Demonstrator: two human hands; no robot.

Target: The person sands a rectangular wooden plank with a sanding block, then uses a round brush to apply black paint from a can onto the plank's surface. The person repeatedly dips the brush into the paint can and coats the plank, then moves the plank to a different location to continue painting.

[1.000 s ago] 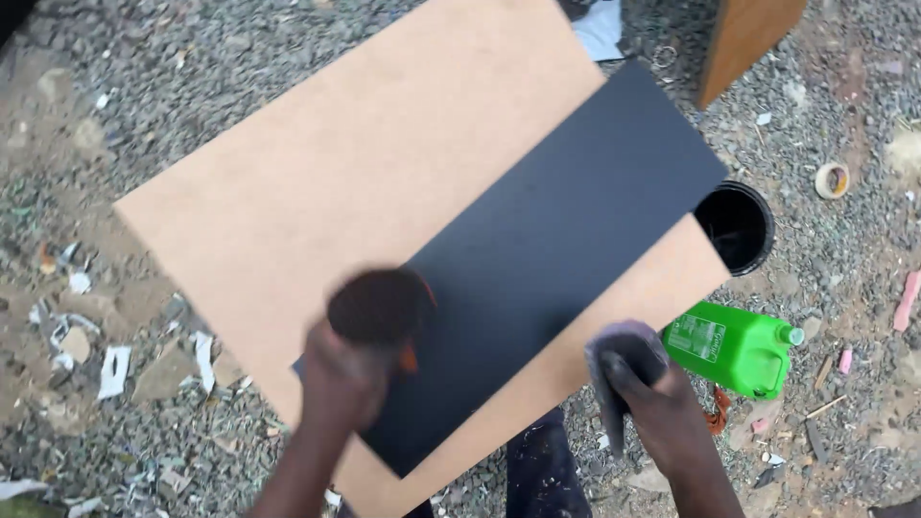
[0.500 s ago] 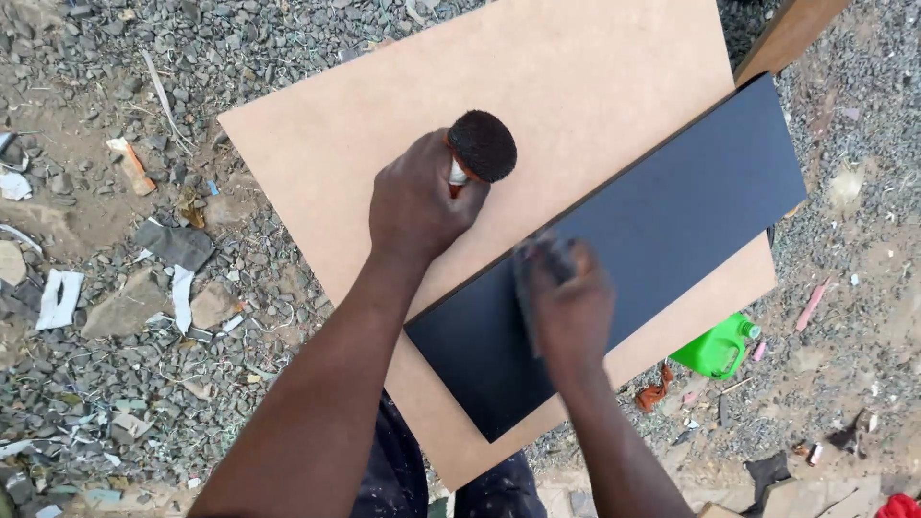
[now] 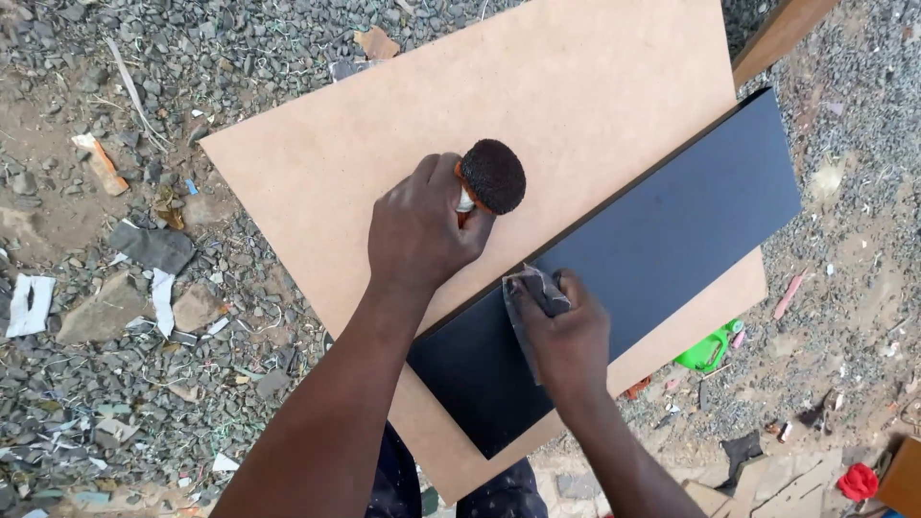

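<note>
My left hand point(image 3: 422, 230) grips a paint roller point(image 3: 492, 176) with a dark fuzzy head, held over the tan fibreboard sheet point(image 3: 537, 105) just beyond the upper edge of a black painted panel point(image 3: 662, 240). The black panel lies diagonally on the tan sheet. My right hand point(image 3: 566, 336) presses a piece of grey sandpaper or cloth point(image 3: 532, 293) onto the near part of the black panel, close beside the left hand.
Gravel ground with paper and wood scraps point(image 3: 144, 278) surrounds the boards on the left. A green plastic bottle point(image 3: 708, 349) peeks out under the tan sheet's right edge. A wooden plank point(image 3: 777, 34) stands at the top right; a red object point(image 3: 857, 480) lies at the bottom right.
My view shifted left, hiding the black bucket and most of the green bottle. The left hand carried the roller up off the black panel onto the tan sheet; the right hand moved onto the panel.
</note>
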